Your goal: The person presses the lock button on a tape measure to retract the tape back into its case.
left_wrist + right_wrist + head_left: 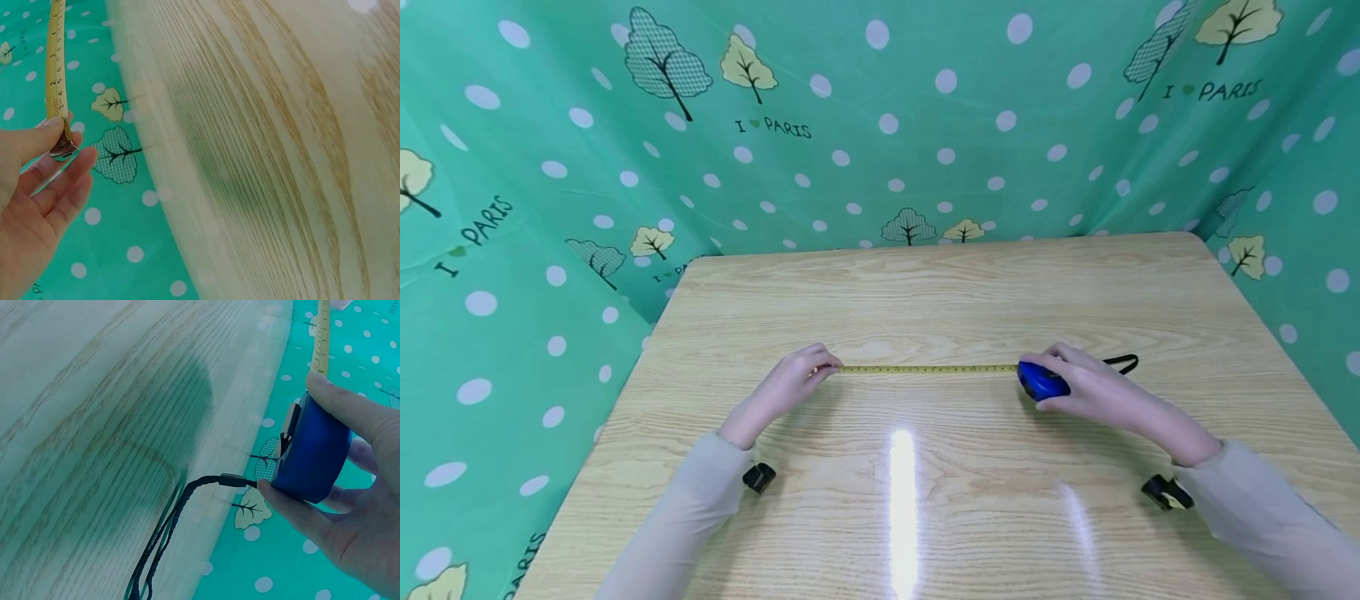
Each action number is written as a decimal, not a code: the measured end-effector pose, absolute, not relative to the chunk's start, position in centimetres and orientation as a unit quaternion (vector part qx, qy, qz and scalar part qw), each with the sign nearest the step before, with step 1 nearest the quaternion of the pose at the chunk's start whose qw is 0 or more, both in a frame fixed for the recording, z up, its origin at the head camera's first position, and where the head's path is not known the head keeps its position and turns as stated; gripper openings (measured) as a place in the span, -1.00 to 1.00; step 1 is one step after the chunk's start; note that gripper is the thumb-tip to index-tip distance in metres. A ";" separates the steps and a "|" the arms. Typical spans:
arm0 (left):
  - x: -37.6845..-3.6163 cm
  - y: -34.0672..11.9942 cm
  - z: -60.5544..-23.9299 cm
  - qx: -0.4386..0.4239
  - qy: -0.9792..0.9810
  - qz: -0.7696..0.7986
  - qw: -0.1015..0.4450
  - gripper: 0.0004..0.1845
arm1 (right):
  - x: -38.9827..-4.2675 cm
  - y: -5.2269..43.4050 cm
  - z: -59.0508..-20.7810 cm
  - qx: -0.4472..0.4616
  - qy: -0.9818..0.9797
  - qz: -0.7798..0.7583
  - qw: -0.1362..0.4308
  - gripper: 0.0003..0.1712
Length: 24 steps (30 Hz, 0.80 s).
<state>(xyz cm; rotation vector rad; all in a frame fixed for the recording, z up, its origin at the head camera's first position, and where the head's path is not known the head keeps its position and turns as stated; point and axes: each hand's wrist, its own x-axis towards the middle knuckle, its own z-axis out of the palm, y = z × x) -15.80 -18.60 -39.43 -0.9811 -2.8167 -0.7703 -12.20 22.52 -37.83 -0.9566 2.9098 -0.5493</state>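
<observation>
Glossy wooden table [925, 500] — green polka-dot backdrop [925, 125]

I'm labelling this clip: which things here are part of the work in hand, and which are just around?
In use:
tape measure case, held by right hand
yellow tape, end pinched by left hand
black strap

Just around:
wooden table
green dotted cloth
</observation>
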 end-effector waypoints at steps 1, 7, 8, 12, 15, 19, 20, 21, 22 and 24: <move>-15.8 -18.5 -39.4 -0.319 -0.914 -0.250 0.030 -0.87 | -12.2 22.5 -37.8 -0.307 0.935 -0.177 0.015 -0.31; -15.9 -18.3 -39.5 -0.328 -0.909 -0.254 0.036 -0.87 | -12.4 22.2 -37.8 -0.309 0.934 -0.180 0.016 -0.32; -16.0 -18.2 -39.6 -0.331 -0.908 -0.255 0.039 -0.88 | -12.4 22.2 -37.9 -0.310 0.934 -0.180 0.015 -0.32; -16.0 -17.9 -39.8 -0.340 -0.903 -0.257 0.042 -0.88 | -12.5 22.0 -37.9 -0.310 0.933 -0.181 0.016 -0.32; -16.0 -17.6 -39.8 -0.341 -0.903 -0.261 0.036 -0.89 | -12.5 21.8 -38.0 -0.310 0.933 -0.182 0.019 -0.32; -15.9 -17.3 -39.8 -0.340 -0.903 -0.260 0.029 -0.88 | -12.6 21.7 -38.1 -0.313 0.932 -0.183 0.019 -0.31; -15.9 -17.2 -39.8 -0.341 -0.903 -0.259 0.028 -0.88 | -12.6 21.6 -38.1 -0.314 0.931 -0.184 0.018 -0.31; -15.9 -17.2 -39.8 -0.341 -0.903 -0.258 0.027 -0.88 | -12.6 21.6 -38.2 -0.315 0.931 -0.184 0.018 -0.31; -16.0 -17.1 -39.8 -0.341 -0.904 -0.258 0.027 -0.88 | -12.7 21.6 -38.2 -0.316 0.931 -0.184 0.017 -0.31; -16.0 -17.1 -39.8 -0.341 -0.903 -0.259 0.026 -0.88 | -12.7 21.5 -38.2 -0.317 0.930 -0.185 0.015 -0.32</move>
